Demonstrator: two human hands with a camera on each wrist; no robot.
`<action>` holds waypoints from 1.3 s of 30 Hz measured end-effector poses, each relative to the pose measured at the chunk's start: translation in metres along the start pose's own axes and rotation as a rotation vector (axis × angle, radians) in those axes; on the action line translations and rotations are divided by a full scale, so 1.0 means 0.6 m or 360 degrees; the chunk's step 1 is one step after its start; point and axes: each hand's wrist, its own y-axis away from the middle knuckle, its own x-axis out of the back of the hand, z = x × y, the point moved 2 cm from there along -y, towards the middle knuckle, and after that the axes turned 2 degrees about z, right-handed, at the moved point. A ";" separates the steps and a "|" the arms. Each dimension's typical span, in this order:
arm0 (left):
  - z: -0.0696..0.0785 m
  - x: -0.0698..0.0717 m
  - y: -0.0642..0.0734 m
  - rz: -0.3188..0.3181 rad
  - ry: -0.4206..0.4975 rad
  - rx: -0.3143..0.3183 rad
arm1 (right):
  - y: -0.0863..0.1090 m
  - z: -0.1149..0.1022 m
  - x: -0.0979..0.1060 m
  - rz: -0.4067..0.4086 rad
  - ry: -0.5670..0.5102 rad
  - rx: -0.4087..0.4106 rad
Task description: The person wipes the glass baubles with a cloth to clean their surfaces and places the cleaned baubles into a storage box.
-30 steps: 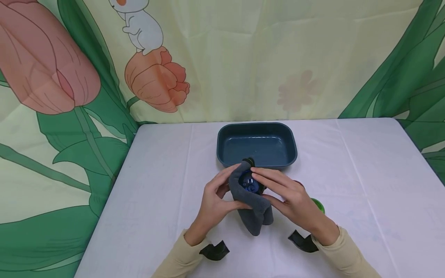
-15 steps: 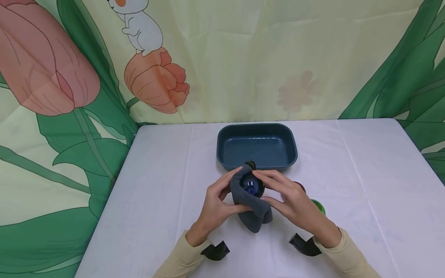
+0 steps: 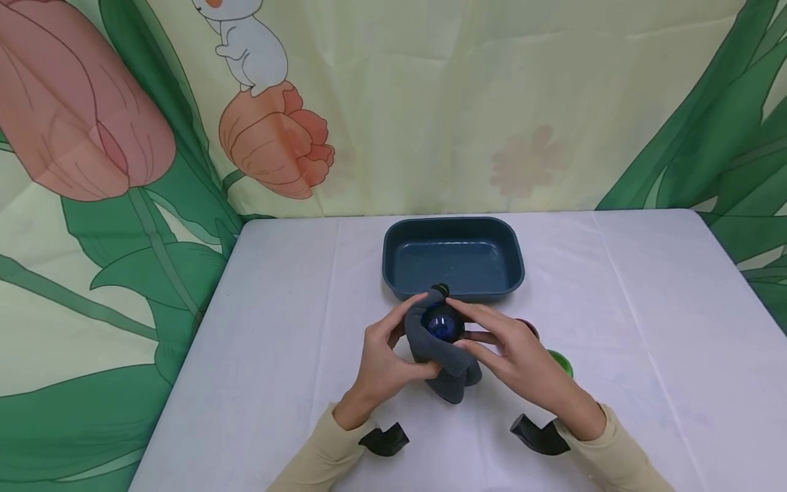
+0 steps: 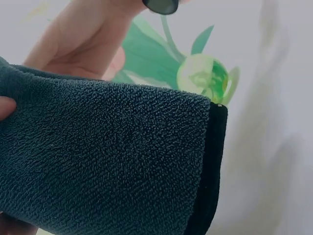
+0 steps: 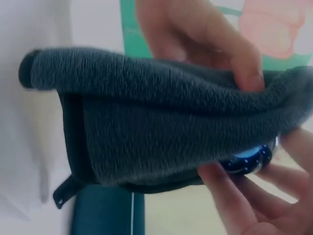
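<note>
A dark blue, shiny ball (image 3: 444, 324) sits in the fold of a grey towelling cloth (image 3: 424, 344), just in front of the tray. My left hand (image 3: 386, 355) grips the cloth from the left, fingers behind it and thumb across its front. On the other side, my right hand (image 3: 513, 347) holds the ball between thumb and fingers. White dots show on the ball (image 5: 248, 160) in the right wrist view, where the cloth (image 5: 142, 132) covers most of it. Only the cloth's outer face (image 4: 107, 152) shows in the left wrist view, hiding the ball.
Behind the hands stands a dark blue rectangular tray (image 3: 455, 266). A translucent green ball (image 4: 203, 77) lies on the white tabletop (image 3: 289, 328), partly under the right wrist in the head view. Beside it a dark red edge (image 3: 529, 329) peeks out. A patterned curtain (image 3: 430, 123) hangs behind.
My right fingers have shifted on the ball, with more fingers now curled at its side. The cloth's lower end has drawn up slightly. Both hands stay in nearly the same place.
</note>
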 end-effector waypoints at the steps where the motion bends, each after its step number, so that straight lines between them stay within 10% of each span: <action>1: 0.000 0.000 0.000 0.0004 0.0002 0.0006 | 0.000 0.000 0.000 0.0009 0.0045 0.0019; 19: -0.010 0.003 0.004 -0.0015 0.0115 0.0115 | -0.005 0.012 -0.003 0.0123 0.0408 0.0557; 30: -0.012 0.000 0.001 -0.0100 0.0122 0.0127 | -0.005 0.016 0.000 0.0167 0.0433 0.0549; 39: -0.015 -0.005 0.002 -0.0118 0.0115 0.0151 | -0.002 0.022 0.004 0.0022 0.0079 0.0101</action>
